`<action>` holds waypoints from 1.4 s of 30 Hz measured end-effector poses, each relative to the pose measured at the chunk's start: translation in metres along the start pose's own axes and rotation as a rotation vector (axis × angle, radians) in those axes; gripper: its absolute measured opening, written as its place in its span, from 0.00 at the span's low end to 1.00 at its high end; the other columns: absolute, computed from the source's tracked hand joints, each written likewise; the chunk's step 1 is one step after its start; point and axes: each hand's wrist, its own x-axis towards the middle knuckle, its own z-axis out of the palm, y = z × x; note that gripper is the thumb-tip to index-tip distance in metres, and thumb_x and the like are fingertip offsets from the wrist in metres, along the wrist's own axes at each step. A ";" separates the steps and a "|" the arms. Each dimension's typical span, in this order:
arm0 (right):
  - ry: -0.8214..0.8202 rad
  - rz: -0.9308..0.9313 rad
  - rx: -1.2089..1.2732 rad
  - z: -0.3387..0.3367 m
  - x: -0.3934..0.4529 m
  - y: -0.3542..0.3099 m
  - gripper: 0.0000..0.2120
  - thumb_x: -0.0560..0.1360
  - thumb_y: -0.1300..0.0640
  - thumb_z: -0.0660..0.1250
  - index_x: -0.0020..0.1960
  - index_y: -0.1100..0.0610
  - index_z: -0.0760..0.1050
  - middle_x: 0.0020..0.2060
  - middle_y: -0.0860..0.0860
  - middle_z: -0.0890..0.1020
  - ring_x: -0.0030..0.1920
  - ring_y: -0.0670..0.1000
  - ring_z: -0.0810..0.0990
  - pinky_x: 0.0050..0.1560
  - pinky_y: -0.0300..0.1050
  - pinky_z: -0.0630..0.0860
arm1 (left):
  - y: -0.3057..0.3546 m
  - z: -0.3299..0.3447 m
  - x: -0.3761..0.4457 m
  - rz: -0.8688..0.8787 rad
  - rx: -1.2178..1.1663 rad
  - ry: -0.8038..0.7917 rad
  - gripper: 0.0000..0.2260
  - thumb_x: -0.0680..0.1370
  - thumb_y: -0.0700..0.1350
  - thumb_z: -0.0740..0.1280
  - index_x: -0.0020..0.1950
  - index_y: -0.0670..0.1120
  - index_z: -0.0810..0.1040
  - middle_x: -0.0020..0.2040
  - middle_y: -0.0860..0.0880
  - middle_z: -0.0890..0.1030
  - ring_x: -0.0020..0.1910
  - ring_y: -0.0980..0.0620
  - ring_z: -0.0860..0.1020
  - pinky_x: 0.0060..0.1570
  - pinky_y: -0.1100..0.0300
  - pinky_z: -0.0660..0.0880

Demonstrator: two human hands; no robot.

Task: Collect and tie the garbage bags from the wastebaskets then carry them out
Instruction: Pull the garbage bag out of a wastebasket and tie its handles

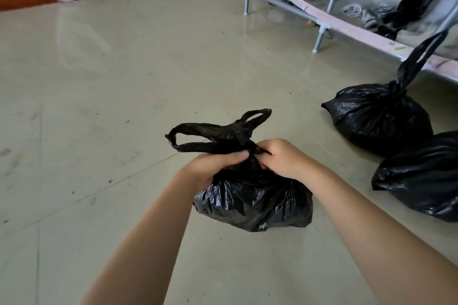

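our left hand (213,166) and right hand (282,158) curl their fingers (238,156) around the neck of the black garbage bag (252,203), its body below them on the floor (111,82).

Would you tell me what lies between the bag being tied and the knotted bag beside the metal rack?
Only bare floor tile, as the head view shows; the held bag and knotted bag sit apart.
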 end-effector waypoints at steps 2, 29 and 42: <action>-0.101 -0.013 -0.059 -0.002 -0.003 -0.004 0.19 0.77 0.60 0.58 0.28 0.52 0.65 0.27 0.46 0.71 0.27 0.41 0.69 0.32 0.33 0.64 | -0.001 0.002 0.000 0.057 -0.090 -0.004 0.12 0.80 0.45 0.59 0.38 0.45 0.74 0.22 0.54 0.79 0.23 0.61 0.78 0.28 0.70 0.76; 0.020 0.103 0.516 -0.021 -0.009 0.006 0.10 0.75 0.66 0.60 0.45 0.53 0.75 0.25 0.48 0.75 0.19 0.42 0.70 0.31 0.37 0.68 | 0.002 0.000 -0.001 0.168 0.246 0.063 0.13 0.76 0.31 0.62 0.47 0.49 0.75 0.15 0.52 0.72 0.16 0.61 0.70 0.25 0.72 0.71; 0.046 0.164 0.662 -0.026 -0.011 0.009 0.05 0.78 0.56 0.58 0.49 0.50 0.73 0.43 0.46 0.77 0.40 0.45 0.76 0.42 0.37 0.72 | 0.016 0.009 -0.005 0.435 -0.488 0.288 0.16 0.77 0.26 0.54 0.38 0.42 0.75 0.42 0.47 0.77 0.42 0.53 0.76 0.33 0.65 0.78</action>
